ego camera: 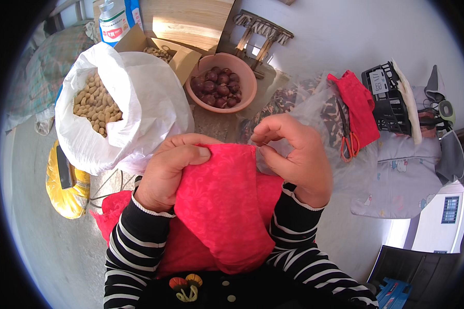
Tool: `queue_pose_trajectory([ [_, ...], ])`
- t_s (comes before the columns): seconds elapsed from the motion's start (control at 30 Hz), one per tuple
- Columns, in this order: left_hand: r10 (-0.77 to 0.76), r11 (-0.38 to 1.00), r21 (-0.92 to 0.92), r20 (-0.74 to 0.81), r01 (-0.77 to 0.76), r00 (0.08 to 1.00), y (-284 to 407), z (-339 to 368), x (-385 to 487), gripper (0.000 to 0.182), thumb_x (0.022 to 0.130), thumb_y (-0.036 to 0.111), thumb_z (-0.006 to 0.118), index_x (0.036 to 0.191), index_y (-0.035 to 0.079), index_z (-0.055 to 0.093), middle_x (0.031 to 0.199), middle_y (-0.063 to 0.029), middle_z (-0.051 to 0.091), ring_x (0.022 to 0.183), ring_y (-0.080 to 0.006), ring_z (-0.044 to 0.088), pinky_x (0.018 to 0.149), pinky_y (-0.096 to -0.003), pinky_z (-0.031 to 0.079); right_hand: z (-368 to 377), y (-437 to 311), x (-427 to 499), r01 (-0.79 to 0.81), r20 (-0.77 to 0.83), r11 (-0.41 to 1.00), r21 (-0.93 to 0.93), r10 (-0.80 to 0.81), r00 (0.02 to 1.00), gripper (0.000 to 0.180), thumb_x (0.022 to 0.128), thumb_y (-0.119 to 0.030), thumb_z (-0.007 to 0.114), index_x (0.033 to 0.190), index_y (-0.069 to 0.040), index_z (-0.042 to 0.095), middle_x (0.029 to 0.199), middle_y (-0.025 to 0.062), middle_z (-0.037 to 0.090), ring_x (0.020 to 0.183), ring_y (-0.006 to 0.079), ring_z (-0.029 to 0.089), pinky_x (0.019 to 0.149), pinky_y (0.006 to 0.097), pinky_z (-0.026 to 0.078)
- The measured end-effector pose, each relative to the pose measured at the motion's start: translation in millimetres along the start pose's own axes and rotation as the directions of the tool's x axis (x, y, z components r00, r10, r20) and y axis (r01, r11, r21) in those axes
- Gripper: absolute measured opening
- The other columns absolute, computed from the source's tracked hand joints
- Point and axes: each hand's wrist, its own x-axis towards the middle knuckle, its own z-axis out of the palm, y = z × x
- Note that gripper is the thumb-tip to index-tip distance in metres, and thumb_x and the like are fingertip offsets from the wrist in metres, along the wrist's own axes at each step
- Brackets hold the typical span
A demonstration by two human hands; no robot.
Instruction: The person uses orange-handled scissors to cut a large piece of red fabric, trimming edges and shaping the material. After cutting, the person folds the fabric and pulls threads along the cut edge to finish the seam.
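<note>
My left hand (pixel 174 168) grips the upper left edge of a pink-red patterned cloth (pixel 224 197), its thumb lying on top. Just right of the cloth's upper right corner, my right hand (pixel 295 154) has its thumb and index finger close together. Something thin and pale seems to be at those fingertips, too small to make out, so a hold cannot be told. More red cloth lies across my lap beneath the raised piece. Red-handled scissors (pixel 350 146) rest to the right, beside a folded red cloth (pixel 357 110) on plastic-wrapped camouflage fabric (pixel 332 116).
A white sack of peanuts (pixel 129 96) stands at the left, near a cardboard box (pixel 185 63) and a pink basin of red onions (pixel 247 83). A phone (pixel 63 168) lies on a yellow bundle (pixel 54 193). At the right are a black plastic basket (pixel 388 106) and a grey padded cover (pixel 394 189).
</note>
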Motion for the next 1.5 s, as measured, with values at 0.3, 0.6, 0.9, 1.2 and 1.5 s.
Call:
queue_pose_trajectory([
  [0.3,0.005,1.0,0.024,-0.018,-0.005,1.0,-2.0,-1.0,0.7,0.029,0.088,0.0,0.053,0.11,-0.012,0.066,0.096,-0.0187,0.073,0.082,-0.0205,0.073,0.08,-0.0297,0.059,-0.9,-23.7,-2.0,-0.125,0.046,0.937,0.327,0.117,0.992,0.029,0.073,0.005,0.07,0.1,0.0,0.061,0.084,0.0055,0.068,0.077,0.0108,0.063,0.076,0.0262,0.05],
  [0.6,0.015,0.998,0.058,-0.014,-0.014,1.0,-2.4,-1.2,-0.8,0.028,0.088,-0.001,0.053,0.11,-0.011,0.067,0.096,-0.0178,0.074,0.082,-0.0194,0.072,0.078,-0.0287,0.058,7.4,-23.1,-0.9,-0.167,0.048,0.899,0.404,0.161,0.986,0.026,0.074,0.009,0.061,0.099,0.001,0.057,0.082,0.0058,0.067,0.075,0.0071,0.059,0.074,0.0235,0.045],
  [0.9,0.02,0.998,0.053,-0.015,-0.019,1.0,-0.5,-0.1,-0.7,0.027,0.088,-0.001,0.052,0.108,-0.011,0.068,0.094,-0.0174,0.074,0.08,-0.0192,0.072,0.076,-0.0281,0.059,3.7,-23.6,-1.8,-0.178,0.014,0.904,0.388,0.187,0.982,0.025,0.075,0.008,0.059,0.099,0.0,0.056,0.081,0.006,0.067,0.072,0.0067,0.059,0.069,0.0232,0.045],
  [1.2,0.014,0.998,0.061,-0.021,-0.013,1.0,-1.8,-1.2,-0.4,0.027,0.088,-0.002,0.052,0.108,-0.01,0.068,0.094,-0.0171,0.074,0.08,-0.0187,0.072,0.076,-0.0276,0.058,5.3,-23.7,-1.5,-0.098,-0.003,0.961,0.257,0.102,0.995,0.027,0.073,0.007,0.064,0.098,-0.002,0.057,0.074,0.0015,0.062,0.067,0.0072,0.058,0.065,0.0233,0.047],
  [1.5,0.029,0.998,0.058,-0.017,-0.028,0.999,-1.8,-1.6,-0.7,0.027,0.087,-0.002,0.053,0.107,-0.01,0.068,0.094,-0.0168,0.074,0.08,-0.0183,0.072,0.076,-0.0274,0.058,0.8,-19.4,-4.5,-0.08,-0.076,0.971,0.226,0.1,0.992,0.025,0.074,0.007,0.064,0.097,-0.002,0.057,0.076,0.0015,0.061,0.068,0.0077,0.058,0.064,0.0242,0.049],
])
